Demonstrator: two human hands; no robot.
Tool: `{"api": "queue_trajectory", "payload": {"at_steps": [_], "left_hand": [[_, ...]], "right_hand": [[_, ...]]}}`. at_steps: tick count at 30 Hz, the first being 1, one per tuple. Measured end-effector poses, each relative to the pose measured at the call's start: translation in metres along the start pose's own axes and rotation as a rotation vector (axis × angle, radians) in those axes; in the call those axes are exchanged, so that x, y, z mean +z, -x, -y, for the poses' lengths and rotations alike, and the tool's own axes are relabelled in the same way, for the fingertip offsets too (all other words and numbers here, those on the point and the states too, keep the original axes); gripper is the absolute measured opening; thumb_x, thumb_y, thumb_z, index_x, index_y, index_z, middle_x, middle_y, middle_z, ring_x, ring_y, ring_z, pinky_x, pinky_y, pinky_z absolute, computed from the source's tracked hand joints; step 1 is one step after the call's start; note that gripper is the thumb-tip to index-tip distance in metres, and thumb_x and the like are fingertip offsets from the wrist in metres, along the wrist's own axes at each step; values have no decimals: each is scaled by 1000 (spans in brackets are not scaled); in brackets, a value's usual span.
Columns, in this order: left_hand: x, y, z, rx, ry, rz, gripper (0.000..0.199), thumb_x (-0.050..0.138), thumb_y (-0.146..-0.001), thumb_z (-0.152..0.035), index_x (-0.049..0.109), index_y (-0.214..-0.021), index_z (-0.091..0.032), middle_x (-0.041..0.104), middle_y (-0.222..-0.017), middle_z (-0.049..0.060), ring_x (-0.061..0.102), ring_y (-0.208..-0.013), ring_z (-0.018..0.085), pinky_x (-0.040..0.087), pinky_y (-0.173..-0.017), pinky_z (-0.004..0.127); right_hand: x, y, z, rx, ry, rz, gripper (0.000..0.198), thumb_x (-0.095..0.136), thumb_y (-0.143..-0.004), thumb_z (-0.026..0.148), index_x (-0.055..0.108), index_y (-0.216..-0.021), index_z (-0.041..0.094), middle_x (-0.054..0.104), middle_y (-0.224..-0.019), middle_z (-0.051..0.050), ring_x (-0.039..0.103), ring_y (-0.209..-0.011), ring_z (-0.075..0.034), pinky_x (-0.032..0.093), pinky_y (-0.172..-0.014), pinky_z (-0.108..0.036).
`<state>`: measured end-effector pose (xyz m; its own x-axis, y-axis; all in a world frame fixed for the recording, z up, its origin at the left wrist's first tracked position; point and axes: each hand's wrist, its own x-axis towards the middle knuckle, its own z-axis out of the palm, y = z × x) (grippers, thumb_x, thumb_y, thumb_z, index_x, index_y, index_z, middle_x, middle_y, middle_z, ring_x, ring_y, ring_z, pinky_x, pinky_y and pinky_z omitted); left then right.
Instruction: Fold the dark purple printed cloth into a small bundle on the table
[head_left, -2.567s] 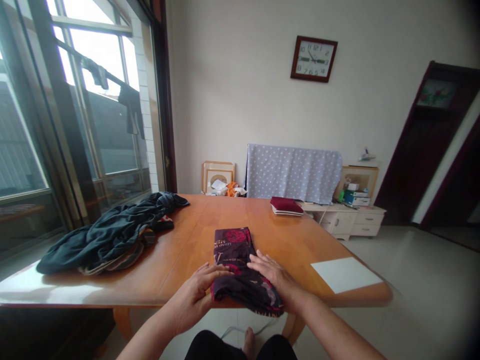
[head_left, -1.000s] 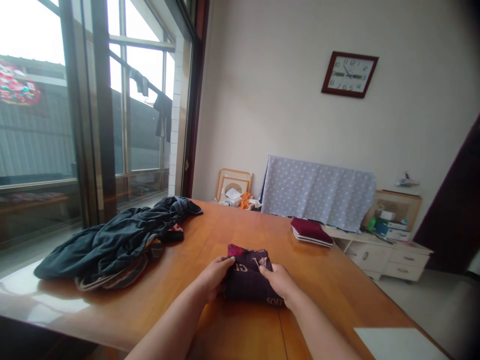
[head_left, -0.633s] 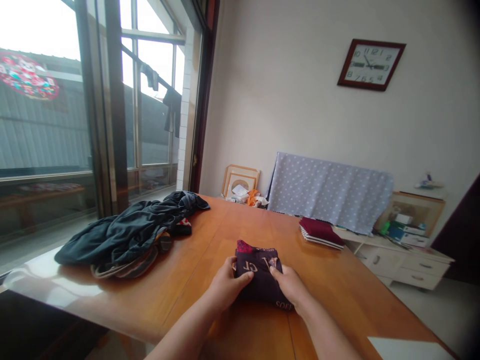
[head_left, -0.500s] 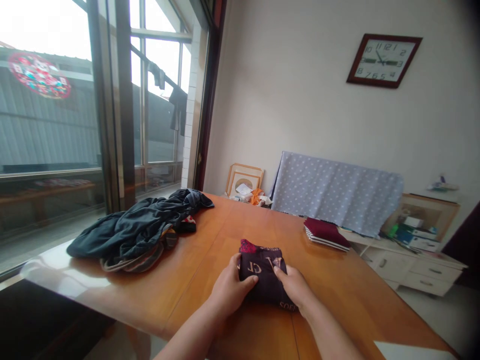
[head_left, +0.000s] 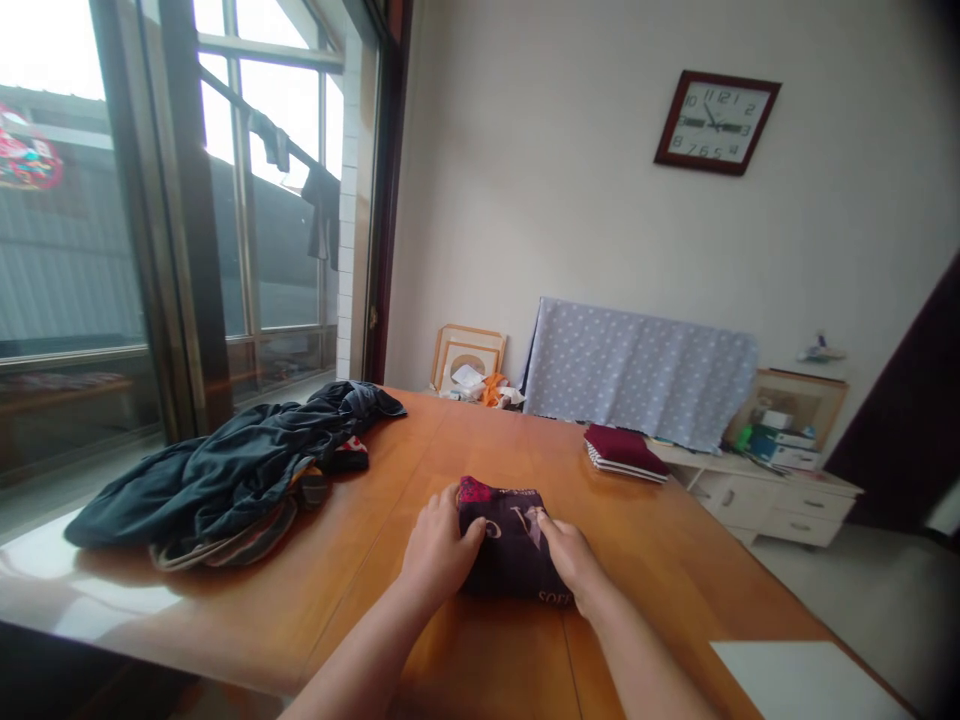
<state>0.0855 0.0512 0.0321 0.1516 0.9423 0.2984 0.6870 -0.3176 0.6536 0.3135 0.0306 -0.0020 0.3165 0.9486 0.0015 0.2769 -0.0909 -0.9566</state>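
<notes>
A folded dark garment (head_left: pixel 510 560) with pale lettering lies on the wooden table in front of me. At its far left corner shows a pink-red patterned patch (head_left: pixel 474 490). My left hand (head_left: pixel 437 545) grips the left side, thumb on top and fingers along the edge. On the opposite side my right hand (head_left: pixel 574 555) holds the right edge, its thumb pressed on the printed top; the other fingers are mostly hidden.
Left on the table (head_left: pixel 450 440) lies a heap of dark clothes (head_left: pixel 225 470). A folded maroon and striped stack (head_left: pixel 626 450) sits at the far right. White paper (head_left: pixel 787 675) covers the near right corner. Beyond stands a white cabinet (head_left: pixel 780 500).
My view has turned to the right, so things sit further left in it. My left thumb has shifted up and nearer the garment's left edge; both hands keep their hold.
</notes>
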Motion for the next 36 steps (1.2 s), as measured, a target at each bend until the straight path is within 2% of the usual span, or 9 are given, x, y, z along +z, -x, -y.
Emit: {"api": "queue_trajectory", "payload": {"at_steps": [3,6,11,16,20,23,26,30,36], "left_hand": [[1,-15,-14,200,-61,-46,49,41,-98,-39,51,-141,-18,55,-143,15,47,-137,29,34,-113,40],[10,-25,-20,361,-102,103,49,35,-100,-41,54,-141,-21,47,-154,11,29,-149,28,20,-122,44],[32,-26,-10,301,-196,359,61,33,-98,-56,51,-146,-23,33,-162,12,17,-154,31,8,-122,59],[39,-24,-5,258,-235,333,68,32,-96,-65,49,-149,-25,25,-166,11,8,-155,36,0,-118,69],[40,-25,-7,249,-264,340,69,31,-95,-67,50,-148,-28,24,-166,11,7,-155,37,-1,-114,74],[39,-25,-9,243,-288,356,70,30,-94,-68,49,-148,-28,22,-166,11,8,-154,38,0,-113,77],[37,-26,-10,228,-283,374,70,33,-93,-68,43,-152,-31,21,-167,10,7,-154,38,0,-113,75],[37,-25,-8,211,-257,398,70,37,-93,-66,39,-154,-33,20,-167,10,7,-155,38,1,-114,74],[40,-26,-5,201,-227,381,65,38,-93,-63,43,-152,-34,22,-167,7,7,-155,35,4,-116,71]], "right_hand": [[0,0,-1,-6,2,-46,60,54,-80,71,75,-91,15,75,-81,-7,67,-86,-27,50,-79,-33],[2,-1,-3,-2,29,-75,57,53,-80,69,73,-86,16,74,-77,-6,66,-80,-26,49,-73,-32],[3,-4,-9,-7,65,-131,51,50,-83,65,70,-83,19,73,-77,-6,66,-77,-24,48,-68,-29],[-8,-10,-16,-6,32,-244,47,51,-84,59,70,-95,18,75,-88,-7,67,-83,-24,50,-72,-31],[-14,-9,3,-184,162,-398,46,47,-90,56,69,-105,19,74,-99,-9,68,-89,-25,51,-79,-33],[-1,-3,28,-402,262,-327,49,41,-95,55,71,-111,20,74,-109,-11,67,-102,-26,49,-91,-35],[20,-2,43,-525,362,-102,55,37,-99,54,65,-131,19,63,-137,-13,55,-130,-26,38,-111,-39],[36,-12,30,-363,535,155,65,30,-101,58,52,-147,17,39,-158,-13,28,-150,-28,15,-123,-50],[31,-26,3,-248,500,185,68,26,-100,65,45,-152,26,29,-163,-8,17,-154,-26,5,-123,-52]]}}
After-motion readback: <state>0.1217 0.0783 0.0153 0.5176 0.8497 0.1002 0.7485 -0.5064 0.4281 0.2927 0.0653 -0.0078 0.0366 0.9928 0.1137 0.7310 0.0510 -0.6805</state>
